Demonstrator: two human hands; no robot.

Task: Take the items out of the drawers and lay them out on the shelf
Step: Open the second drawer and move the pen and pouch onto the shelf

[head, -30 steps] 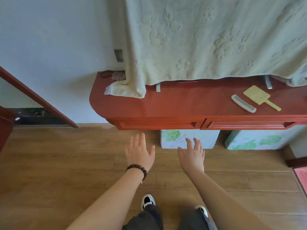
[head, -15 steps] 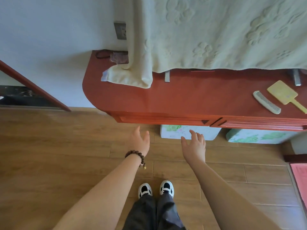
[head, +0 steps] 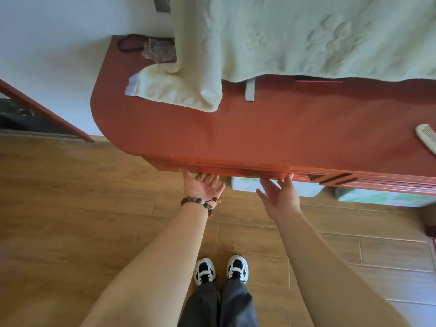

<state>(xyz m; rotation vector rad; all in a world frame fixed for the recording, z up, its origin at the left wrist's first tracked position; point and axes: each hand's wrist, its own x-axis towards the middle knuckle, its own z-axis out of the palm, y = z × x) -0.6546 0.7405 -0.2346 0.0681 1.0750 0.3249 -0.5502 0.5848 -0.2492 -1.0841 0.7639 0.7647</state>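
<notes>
Both hands are under the front edge of the red shelf, centre of frame. The left hand is palm up with its fingers reaching under the front of the left drawer; the fingertips are hidden by the wood, so I cannot tell whether they hook it or only touch. The right hand has straight, spread fingers, its tips at the lower lip of the same drawer, holding nothing.

Judgement: palms turned up because the pull is from beneath, no knob showing. The drawer looks closed, so opening has not yet begun. Its contents are not visible.

A second drawer sits at centre right, also closed.

On the shelf: a pale towel drapes down from above, its corner resting at upper centre. A white comb lies at the right edge, half cut off.
</notes>
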